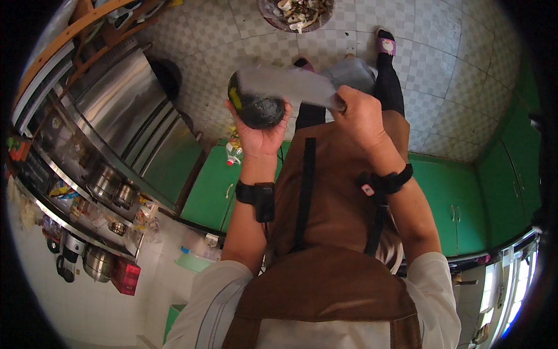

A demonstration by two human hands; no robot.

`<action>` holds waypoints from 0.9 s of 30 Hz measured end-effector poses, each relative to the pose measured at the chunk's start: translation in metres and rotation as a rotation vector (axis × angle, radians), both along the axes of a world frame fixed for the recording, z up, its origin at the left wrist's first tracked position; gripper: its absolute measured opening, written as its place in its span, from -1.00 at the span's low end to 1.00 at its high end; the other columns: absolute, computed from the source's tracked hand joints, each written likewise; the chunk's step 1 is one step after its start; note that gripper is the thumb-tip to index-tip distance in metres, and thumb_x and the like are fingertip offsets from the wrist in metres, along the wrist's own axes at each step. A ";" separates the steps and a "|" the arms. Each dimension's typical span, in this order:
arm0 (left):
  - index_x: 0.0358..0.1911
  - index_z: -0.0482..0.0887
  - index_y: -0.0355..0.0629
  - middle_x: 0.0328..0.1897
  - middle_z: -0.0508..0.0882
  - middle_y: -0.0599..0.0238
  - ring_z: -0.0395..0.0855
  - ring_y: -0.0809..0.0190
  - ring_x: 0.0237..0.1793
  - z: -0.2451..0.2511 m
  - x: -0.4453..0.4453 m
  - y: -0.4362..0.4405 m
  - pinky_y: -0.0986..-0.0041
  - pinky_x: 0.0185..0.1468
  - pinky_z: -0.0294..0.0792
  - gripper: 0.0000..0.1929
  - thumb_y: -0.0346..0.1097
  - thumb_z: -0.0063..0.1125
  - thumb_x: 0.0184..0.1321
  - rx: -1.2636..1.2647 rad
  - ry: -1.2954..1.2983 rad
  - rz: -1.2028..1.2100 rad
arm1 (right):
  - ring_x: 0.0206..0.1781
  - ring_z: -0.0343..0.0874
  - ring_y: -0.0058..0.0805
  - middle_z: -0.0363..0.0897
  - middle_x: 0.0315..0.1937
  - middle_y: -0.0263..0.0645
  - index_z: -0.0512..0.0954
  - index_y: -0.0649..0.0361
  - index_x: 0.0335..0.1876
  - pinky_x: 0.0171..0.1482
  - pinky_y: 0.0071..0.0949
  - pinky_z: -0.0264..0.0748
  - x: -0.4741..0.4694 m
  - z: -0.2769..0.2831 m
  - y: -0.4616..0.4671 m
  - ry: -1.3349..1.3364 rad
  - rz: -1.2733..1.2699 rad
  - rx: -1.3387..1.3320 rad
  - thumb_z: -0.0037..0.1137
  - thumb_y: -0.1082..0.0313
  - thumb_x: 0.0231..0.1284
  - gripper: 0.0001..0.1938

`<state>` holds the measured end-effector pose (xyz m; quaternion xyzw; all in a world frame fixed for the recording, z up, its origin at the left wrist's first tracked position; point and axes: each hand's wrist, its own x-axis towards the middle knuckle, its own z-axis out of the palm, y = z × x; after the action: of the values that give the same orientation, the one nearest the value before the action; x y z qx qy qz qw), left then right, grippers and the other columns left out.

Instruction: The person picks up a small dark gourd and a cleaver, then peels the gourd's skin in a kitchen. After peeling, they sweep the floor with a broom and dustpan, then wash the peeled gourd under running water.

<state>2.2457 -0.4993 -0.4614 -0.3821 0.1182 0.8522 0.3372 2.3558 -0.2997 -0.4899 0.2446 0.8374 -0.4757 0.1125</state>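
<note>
A round squash with dark green skin (263,112) rests in my left hand (260,141), cupped from below with the thumb and fingers spread around its sides. On the squash's left side shows a yellow-green patch. My right hand (361,115) grips the handle end of a broad kitchen knife (290,86), perhaps a cleaver. Motion blurs its wide grey blade, which reaches left across the upper part of the squash. Whether the edge touches the skin I cannot tell. Most of the handle is hidden in my fist.
Beyond my slippered feet, a basin of food scraps (301,26) stands on the tiled floor (209,39). A grey container (352,75) is by my legs. Left are a steel cabinet (126,83) and shelves with pots (104,181). Green cupboards (444,205) line the near side; a plastic bottle (233,152) stands there.
</note>
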 end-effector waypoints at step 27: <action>0.23 0.49 -0.07 0.20 0.57 0.06 0.53 -0.16 0.13 0.026 0.005 0.028 0.00 0.17 0.47 -0.29 0.18 0.38 0.10 -0.460 -0.005 -0.109 | -0.27 0.65 0.01 0.65 -0.40 -0.11 0.53 0.12 -0.35 -0.25 -0.07 0.56 0.019 -0.030 0.011 -0.201 0.016 0.104 0.29 0.18 0.04 -0.78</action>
<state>2.2505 -0.4711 -0.4352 -0.4441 0.3288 0.7825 0.2870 2.3747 -0.2884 -0.5197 0.2899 0.8473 -0.4040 0.1868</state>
